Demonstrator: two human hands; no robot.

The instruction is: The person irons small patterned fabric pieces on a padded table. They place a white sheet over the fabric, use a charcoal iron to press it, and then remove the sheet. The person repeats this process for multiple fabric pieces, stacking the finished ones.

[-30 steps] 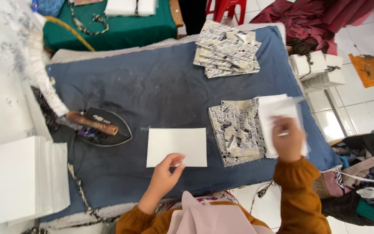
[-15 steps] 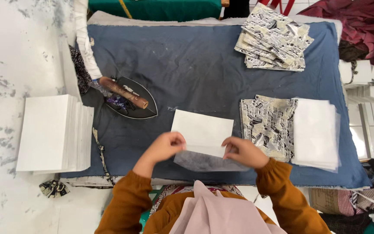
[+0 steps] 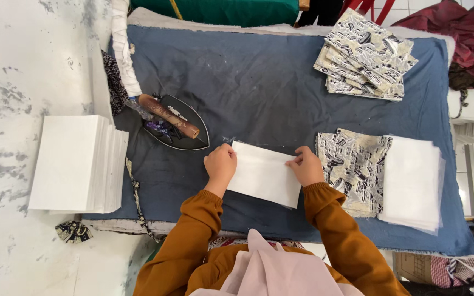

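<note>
A white rectangular sheet (image 3: 264, 175) lies on the blue padded cloth (image 3: 259, 87) in front of me. My left hand (image 3: 220, 164) presses on its left end with curled fingers. My right hand (image 3: 306, 164) pinches its upper right edge. Just right of the sheet lies a stack of black-and-cream patterned fabric pieces (image 3: 349, 167), and beside that a stack of thin white sheets (image 3: 412, 181).
A dark flat iron (image 3: 174, 127) with a brown handle rests left of my hands. A thick pile of white sheets (image 3: 75, 164) sits at the left edge. More patterned fabric pieces (image 3: 366, 55) are stacked at the far right. Red cloth (image 3: 467, 27) lies beyond.
My right hand left the white stack at the right, brought a thin sheet to the middle, and both hands laid it down onto the white sheet. The view shifted left.
</note>
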